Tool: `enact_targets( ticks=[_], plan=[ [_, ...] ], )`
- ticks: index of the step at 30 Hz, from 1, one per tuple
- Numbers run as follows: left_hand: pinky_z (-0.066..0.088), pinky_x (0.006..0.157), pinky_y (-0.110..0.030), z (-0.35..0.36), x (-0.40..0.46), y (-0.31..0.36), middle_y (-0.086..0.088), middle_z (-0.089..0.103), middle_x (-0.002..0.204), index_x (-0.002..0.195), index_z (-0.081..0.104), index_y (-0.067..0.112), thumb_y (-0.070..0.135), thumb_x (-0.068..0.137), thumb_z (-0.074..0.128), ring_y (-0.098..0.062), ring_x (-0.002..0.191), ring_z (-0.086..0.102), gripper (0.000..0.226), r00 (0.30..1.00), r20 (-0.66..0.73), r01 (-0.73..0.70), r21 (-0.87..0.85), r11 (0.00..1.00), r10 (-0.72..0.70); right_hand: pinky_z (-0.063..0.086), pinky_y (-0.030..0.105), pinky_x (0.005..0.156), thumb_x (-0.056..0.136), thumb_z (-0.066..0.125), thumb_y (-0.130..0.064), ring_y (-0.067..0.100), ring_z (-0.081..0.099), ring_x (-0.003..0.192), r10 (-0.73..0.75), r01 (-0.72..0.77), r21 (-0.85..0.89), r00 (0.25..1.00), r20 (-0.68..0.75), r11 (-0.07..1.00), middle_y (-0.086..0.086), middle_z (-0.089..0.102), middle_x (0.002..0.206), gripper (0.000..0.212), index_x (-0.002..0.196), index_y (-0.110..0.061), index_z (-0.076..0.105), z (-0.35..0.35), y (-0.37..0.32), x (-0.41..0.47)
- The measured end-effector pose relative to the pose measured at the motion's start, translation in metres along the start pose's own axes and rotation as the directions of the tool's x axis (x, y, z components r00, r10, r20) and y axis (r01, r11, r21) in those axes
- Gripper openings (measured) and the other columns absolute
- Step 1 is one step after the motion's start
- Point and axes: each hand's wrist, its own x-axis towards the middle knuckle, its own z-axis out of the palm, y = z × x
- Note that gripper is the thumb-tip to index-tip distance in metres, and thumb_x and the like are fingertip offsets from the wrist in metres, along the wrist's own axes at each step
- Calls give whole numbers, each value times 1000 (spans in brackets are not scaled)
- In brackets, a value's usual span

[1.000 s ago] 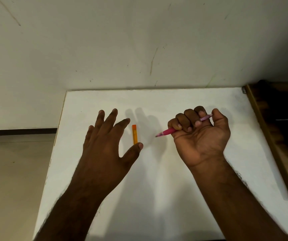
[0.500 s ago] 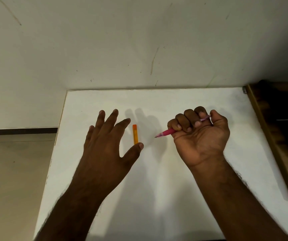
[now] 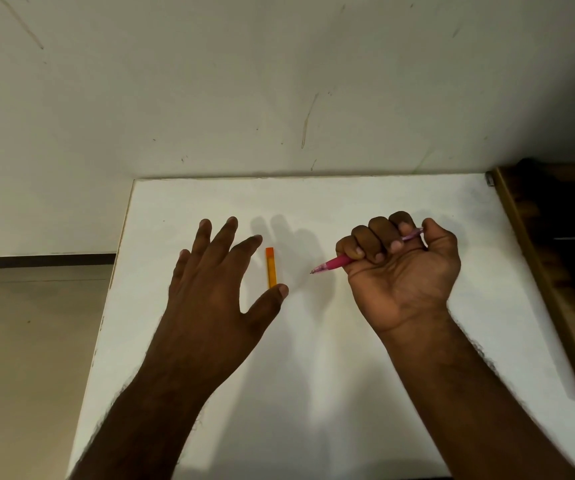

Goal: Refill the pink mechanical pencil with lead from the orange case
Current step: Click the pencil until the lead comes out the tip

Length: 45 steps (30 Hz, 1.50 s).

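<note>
Orange case [image 3: 271,267] flat on table [image 3: 365,393], long axis running away from person — between hands, just beside left hand [image 3: 222,282], spread, holding nothing. Right hand [image 3: 400,268] clenched round pink mechanical pencil [image 3: 334,264], tip toward case.

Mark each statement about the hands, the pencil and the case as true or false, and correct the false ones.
1. The right hand grips the pink pencil. True.
2. The left hand holds the orange case. False: its fingers are spread and the case lies on the white table.
3. The pencil tip points toward the case. True.
4. The case lies right of the pencil. False: it lies left, between the hands.
</note>
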Motion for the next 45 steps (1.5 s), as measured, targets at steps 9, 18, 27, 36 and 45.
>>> enact_targets(
  ticks=[9,18,27,36,45],
  plan=[
    [10,125,-48,1,0,-2,8,16,166,148,41,32,73,78,40,-12,154,-5,81,1000,3,-1,6,1000,1,33,28,55,94,31,-39,16,25,50,-1,1,-20,1000,10,1000,-3,32,57,37,66,-17,42,0,0,0],
    [7,124,-45,0,0,-1,9,13,166,148,40,32,74,77,38,-11,154,-7,82,1000,13,3,12,1000,-3,33,28,55,92,33,-37,16,25,49,-7,7,-36,1000,9,999,-3,33,56,35,65,-17,42,1,0,0],
    [8,124,-47,1,1,-3,8,12,167,150,37,33,76,79,38,-12,155,-6,84,1000,14,3,8,1000,-3,33,27,55,96,30,-38,16,25,49,-4,4,-43,1000,3,999,-3,33,56,39,66,-18,43,1,0,0],
    [9,125,-47,4,4,-6,9,12,167,151,34,34,70,81,43,-12,154,-6,79,1000,16,11,3,1000,-11,33,28,54,92,34,-37,16,25,50,2,-1,-63,1000,12,998,-3,33,56,35,65,-17,44,1,1,0],
    [7,124,-45,6,5,-6,9,10,167,152,32,34,63,86,52,-11,154,-7,74,1000,19,12,6,1000,-12,33,28,54,96,29,-40,16,26,50,34,-31,-63,999,36,997,-2,34,56,42,67,-16,47,0,3,0]
  ],
)
